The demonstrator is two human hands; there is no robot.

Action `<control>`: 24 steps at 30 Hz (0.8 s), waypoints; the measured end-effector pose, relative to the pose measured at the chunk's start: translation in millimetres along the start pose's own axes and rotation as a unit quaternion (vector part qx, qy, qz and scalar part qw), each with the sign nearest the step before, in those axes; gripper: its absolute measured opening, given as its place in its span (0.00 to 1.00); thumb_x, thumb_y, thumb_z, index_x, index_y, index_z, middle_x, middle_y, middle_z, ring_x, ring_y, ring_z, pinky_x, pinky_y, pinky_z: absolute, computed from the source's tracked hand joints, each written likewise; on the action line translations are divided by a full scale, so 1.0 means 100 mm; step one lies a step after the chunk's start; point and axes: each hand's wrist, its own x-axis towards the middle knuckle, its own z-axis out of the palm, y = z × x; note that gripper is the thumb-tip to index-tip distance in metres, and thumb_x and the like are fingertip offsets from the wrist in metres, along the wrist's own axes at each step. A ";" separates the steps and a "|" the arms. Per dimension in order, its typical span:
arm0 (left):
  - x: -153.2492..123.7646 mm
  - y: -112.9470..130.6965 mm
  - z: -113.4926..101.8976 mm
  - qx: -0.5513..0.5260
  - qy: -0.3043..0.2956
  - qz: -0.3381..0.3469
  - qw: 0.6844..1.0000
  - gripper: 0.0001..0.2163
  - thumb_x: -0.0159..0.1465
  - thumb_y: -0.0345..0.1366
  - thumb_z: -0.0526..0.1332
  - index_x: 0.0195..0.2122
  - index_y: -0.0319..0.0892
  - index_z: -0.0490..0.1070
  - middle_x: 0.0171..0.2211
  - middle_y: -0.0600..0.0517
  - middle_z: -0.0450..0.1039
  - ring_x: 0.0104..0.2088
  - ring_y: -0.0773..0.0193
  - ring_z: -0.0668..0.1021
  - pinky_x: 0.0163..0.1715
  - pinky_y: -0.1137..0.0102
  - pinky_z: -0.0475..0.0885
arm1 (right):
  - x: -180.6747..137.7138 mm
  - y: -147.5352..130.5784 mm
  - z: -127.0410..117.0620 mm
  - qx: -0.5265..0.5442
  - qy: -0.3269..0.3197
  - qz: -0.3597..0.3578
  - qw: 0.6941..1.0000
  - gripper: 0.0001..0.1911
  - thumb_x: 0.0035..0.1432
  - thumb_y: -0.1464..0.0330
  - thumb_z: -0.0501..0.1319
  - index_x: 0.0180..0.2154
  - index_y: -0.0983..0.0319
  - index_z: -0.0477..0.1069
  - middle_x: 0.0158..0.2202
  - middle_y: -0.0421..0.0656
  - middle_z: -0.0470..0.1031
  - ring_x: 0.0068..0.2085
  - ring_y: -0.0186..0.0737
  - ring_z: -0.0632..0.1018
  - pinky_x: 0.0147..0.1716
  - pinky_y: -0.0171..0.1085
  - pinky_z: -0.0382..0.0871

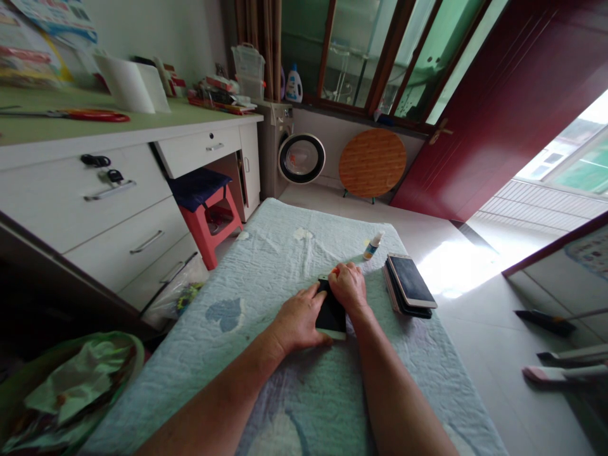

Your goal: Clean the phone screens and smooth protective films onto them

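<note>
A smartphone (332,315) with a dark screen and pale frame lies face up on a cloth-covered surface (270,247). My left hand (299,316) holds its left side, thumb at the near edge and fingers reaching onto the screen. My right hand (349,286) is closed over the phone's far right part; a bit of orange shows by its fingers, but what it holds is hidden. Beyond it stands a small spray bottle (373,247) with a white top. To the right sits a stack of phones (412,282), the top one white-framed.
A white desk (199,136) with drawers runs along the left, with a red stool (213,221) under it. A green-rimmed waste basket (137,354) stands at lower left. Farther off are an open washing machine door (301,158), a round wooden tabletop (373,163) and a red door (456,114).
</note>
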 end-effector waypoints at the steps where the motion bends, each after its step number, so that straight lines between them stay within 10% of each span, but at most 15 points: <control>1: 0.00 0.00 0.00 0.002 0.000 0.000 1.000 0.40 0.43 0.47 0.73 0.57 0.42 0.63 0.60 0.42 0.63 0.57 0.44 0.69 0.57 0.56 0.66 | 0.00 0.00 0.00 0.000 0.001 0.001 1.000 0.13 0.59 0.69 0.53 0.35 0.64 0.76 0.38 0.51 0.75 0.40 0.45 0.73 0.41 0.37 0.59; 24: 0.00 0.01 -0.01 0.023 -0.007 -0.010 1.000 0.39 0.43 0.49 0.72 0.56 0.41 0.64 0.60 0.40 0.62 0.57 0.43 0.69 0.55 0.56 0.68 | 0.02 0.05 0.09 0.037 0.034 0.024 0.998 0.12 0.60 0.72 0.53 0.36 0.66 0.75 0.37 0.51 0.75 0.39 0.44 0.72 0.42 0.38 0.59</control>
